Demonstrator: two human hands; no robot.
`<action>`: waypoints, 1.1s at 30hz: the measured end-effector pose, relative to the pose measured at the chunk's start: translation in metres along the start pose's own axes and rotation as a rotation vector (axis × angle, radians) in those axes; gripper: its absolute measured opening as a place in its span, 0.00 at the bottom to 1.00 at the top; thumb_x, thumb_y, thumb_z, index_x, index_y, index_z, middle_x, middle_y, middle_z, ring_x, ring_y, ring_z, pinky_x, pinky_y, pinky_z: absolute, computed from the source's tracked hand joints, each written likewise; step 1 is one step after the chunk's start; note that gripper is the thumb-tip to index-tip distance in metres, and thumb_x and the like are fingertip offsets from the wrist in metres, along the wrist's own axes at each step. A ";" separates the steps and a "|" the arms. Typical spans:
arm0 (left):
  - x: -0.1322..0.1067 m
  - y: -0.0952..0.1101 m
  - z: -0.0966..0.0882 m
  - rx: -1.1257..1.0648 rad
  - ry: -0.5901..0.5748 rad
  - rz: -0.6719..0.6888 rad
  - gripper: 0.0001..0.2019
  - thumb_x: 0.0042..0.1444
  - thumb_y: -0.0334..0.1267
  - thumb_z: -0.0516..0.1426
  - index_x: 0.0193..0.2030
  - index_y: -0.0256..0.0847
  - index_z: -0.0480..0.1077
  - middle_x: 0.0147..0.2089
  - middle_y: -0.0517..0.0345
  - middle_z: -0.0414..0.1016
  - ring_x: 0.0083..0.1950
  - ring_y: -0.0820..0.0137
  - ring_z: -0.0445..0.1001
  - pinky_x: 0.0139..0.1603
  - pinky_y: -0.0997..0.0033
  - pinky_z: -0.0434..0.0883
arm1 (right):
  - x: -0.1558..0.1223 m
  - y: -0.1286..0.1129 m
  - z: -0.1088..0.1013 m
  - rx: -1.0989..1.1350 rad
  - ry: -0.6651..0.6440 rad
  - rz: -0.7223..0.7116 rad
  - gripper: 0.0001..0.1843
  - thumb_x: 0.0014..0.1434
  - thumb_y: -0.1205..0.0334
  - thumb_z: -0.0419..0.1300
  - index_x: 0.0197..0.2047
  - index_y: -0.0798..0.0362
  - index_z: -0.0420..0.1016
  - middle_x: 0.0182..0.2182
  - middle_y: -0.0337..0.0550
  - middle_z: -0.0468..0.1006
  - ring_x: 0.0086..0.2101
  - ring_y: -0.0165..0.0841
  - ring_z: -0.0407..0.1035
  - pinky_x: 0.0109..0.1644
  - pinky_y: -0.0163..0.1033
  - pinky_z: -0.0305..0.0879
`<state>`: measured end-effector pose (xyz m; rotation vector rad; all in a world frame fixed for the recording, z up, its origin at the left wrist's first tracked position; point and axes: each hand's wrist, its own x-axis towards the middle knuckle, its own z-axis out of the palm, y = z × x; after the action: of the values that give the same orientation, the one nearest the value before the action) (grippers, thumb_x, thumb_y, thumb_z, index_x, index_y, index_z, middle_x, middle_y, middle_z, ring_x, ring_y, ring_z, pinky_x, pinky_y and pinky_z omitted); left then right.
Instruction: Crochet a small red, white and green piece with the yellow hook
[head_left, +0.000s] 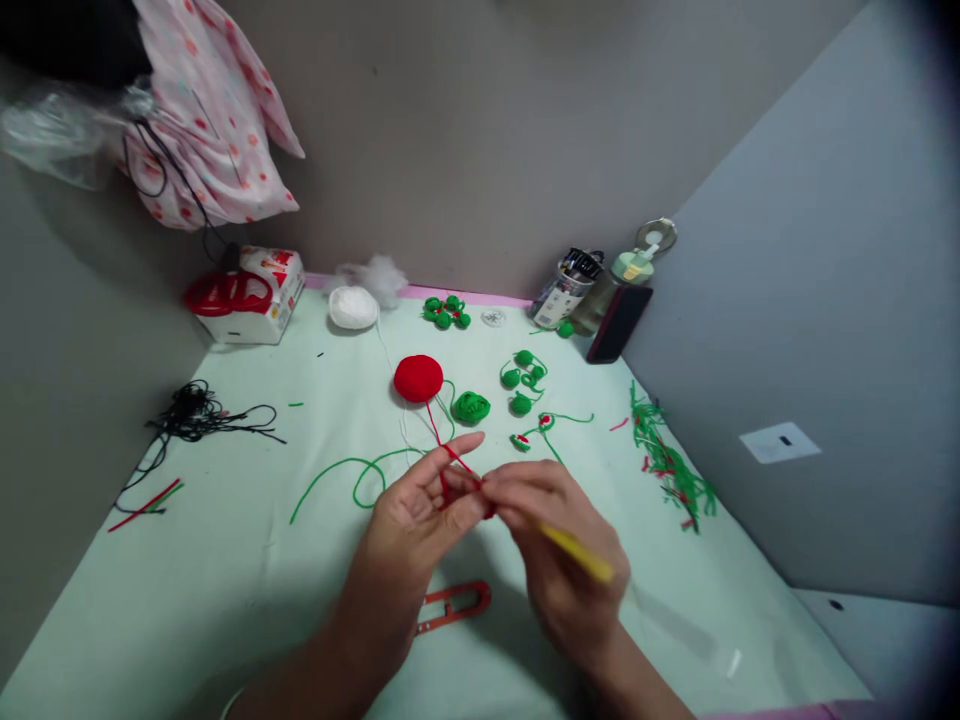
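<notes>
My left hand has red yarn looped over its fingers, with thumb and finger pinched on a small red crochet piece. The strand runs back to a red yarn ball on the table. My right hand is closed on a yellow-handled crochet hook, its tip meeting the red piece between both hands. A green yarn strand curls just left of my left hand.
Red thread snips lie under my wrists. Small green crocheted pieces, a green ball and green yarn scraps lie ahead and right. Black cord, a white box, white yarn and bottles stand around the pale green table.
</notes>
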<state>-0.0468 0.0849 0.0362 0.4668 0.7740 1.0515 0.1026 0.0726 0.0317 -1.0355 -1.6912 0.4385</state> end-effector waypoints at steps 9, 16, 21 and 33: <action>0.008 0.006 -0.006 -0.148 0.020 -0.116 0.23 0.54 0.36 0.72 0.57 0.41 0.80 0.35 0.60 0.78 0.38 0.72 0.73 0.51 0.68 0.68 | -0.003 0.003 -0.008 0.204 0.121 0.086 0.16 0.70 0.73 0.58 0.50 0.46 0.84 0.36 0.44 0.82 0.36 0.35 0.75 0.37 0.42 0.74; 0.002 0.006 -0.001 0.016 0.050 0.009 0.29 0.55 0.35 0.71 0.65 0.43 0.75 0.37 0.61 0.77 0.43 0.69 0.73 0.55 0.65 0.67 | 0.004 0.005 -0.003 0.441 0.119 0.274 0.10 0.71 0.64 0.61 0.46 0.46 0.84 0.35 0.42 0.81 0.33 0.34 0.73 0.38 0.42 0.72; 0.000 0.004 -0.001 0.061 0.019 0.023 0.43 0.57 0.35 0.70 0.77 0.45 0.58 0.40 0.59 0.79 0.45 0.67 0.76 0.58 0.61 0.67 | 0.004 0.006 -0.002 0.460 0.111 0.262 0.10 0.71 0.64 0.61 0.46 0.45 0.85 0.36 0.42 0.81 0.34 0.33 0.73 0.38 0.40 0.71; 0.008 0.012 -0.011 0.077 -0.153 -0.068 0.55 0.53 0.36 0.73 0.81 0.43 0.47 0.35 0.60 0.79 0.39 0.67 0.75 0.46 0.64 0.68 | 0.008 0.007 0.002 0.764 0.043 0.457 0.07 0.68 0.57 0.67 0.41 0.47 0.87 0.36 0.40 0.83 0.31 0.27 0.74 0.38 0.33 0.73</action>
<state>-0.0598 0.0975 0.0343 0.5760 0.6913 0.9144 0.1036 0.0832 0.0306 -0.8227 -1.0707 1.2343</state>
